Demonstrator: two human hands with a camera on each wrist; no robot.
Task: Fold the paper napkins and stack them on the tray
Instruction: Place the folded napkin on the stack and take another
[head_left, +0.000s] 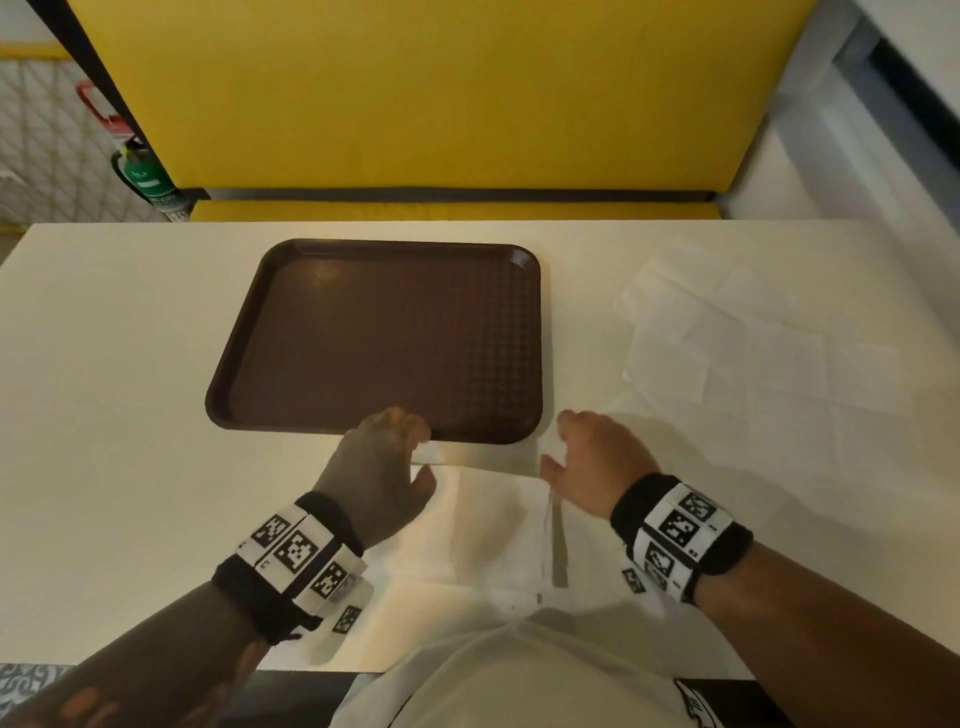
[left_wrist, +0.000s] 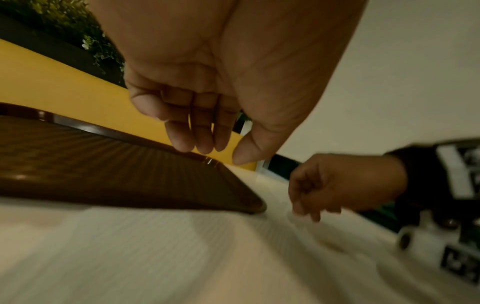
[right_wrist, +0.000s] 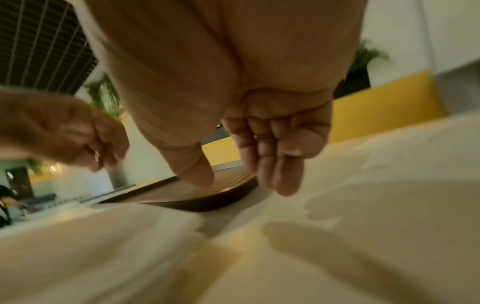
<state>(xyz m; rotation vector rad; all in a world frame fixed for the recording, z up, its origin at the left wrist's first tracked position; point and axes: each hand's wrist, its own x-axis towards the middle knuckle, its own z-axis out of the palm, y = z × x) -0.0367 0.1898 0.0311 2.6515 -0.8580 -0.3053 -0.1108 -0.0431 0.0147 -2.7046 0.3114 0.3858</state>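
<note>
An empty brown tray (head_left: 389, 338) lies at the table's centre, also seen as the tray (left_wrist: 103, 164) in the left wrist view and as the tray (right_wrist: 228, 193) in the right wrist view. One white napkin (head_left: 493, 525) lies flat in front of me, its right side showing a raised crease. My left hand (head_left: 413, 447) hovers over its far left corner by the tray's near rim, fingers loosely hanging and holding nothing (left_wrist: 223, 154). My right hand (head_left: 558, 441) hovers over the far right corner, thumb and fingers apart and empty (right_wrist: 241, 183).
Several unfolded white napkins (head_left: 753, 338) lie overlapping on the right of the cream table (head_left: 130, 415). A yellow bench (head_left: 415, 93) runs behind the table's far edge. A green fire extinguisher (head_left: 140, 171) stands at the far left. The near table edge is at my body.
</note>
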